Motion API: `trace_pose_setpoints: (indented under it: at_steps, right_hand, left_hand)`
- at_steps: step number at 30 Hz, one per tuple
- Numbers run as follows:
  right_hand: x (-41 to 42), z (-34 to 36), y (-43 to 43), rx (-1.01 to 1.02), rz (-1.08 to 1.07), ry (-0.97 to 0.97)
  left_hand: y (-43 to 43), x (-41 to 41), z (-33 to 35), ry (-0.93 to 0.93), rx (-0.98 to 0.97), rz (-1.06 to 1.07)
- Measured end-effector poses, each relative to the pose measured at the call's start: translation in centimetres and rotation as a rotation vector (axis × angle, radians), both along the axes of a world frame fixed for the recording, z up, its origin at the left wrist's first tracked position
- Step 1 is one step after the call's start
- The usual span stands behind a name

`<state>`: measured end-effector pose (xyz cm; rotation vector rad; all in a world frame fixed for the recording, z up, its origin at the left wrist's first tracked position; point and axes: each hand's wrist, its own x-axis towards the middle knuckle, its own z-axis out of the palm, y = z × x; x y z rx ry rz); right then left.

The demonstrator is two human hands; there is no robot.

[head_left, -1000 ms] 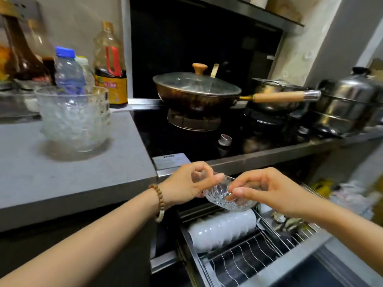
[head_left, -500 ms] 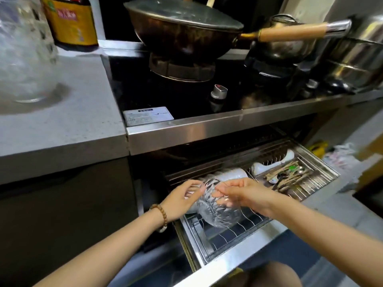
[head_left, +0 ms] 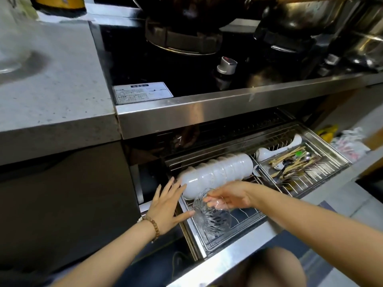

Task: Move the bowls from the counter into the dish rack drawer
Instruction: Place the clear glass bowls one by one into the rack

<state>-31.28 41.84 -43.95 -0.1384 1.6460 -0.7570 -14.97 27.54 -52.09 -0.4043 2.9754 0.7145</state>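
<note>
A clear cut-glass bowl (head_left: pixel 211 217) stands tilted on its edge in the front left wires of the pulled-out dish rack drawer (head_left: pixel 238 245). My right hand (head_left: pixel 230 196) grips its upper rim, fingertips inside the bowl. My left hand (head_left: pixel 167 206) is spread flat beside the bowl at the drawer's left edge, holding nothing; its thumb tip is close to the bowl. Just behind the glass bowl lies a row of white bowls (head_left: pixel 217 170) on their sides. A stack of glass bowls (head_left: pixel 8 59) shows blurred at the counter's far left edge.
The grey counter (head_left: pixel 51 90) and steel stove edge (head_left: pixel 228 106) overhang the drawer. Chopsticks and spoons (head_left: pixel 290 162) fill the drawer's right compartment, with a white ladle (head_left: pixel 275 150) behind. Stove knobs (head_left: pixel 226 67) and pots sit above. My knee (head_left: pixel 275 268) is below the drawer front.
The glass bowl went down from counter height into the front left of the rack. My left hand let go of it and spread open; my view dropped toward the drawer.
</note>
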Motion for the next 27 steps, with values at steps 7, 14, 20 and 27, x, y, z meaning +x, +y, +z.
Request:
trace_pose_setpoints:
  at_steps: [7, 14, 20, 27]
  right_hand:
    - [0.9, -2.4, -0.8, 0.050, 0.054, -0.035]
    - [0.7, -3.5, -0.6, 0.054, 0.027, -0.046]
    - [0.6, -3.8, -0.6, 0.040, 0.065, -0.057]
    - [0.3, -3.3, -0.4, 0.045, 0.262, 0.179]
  left_hand:
    - [0.2, 0.3, -0.5, 0.007, 0.038, -0.001]
    - [0.2, 0.3, -0.6, 0.005, 0.062, -0.005]
    - [0.0, 0.3, -1.1, 0.018, 0.075, -0.015]
    - [-0.1, 0.2, -1.2, -0.003, 0.072, -0.015]
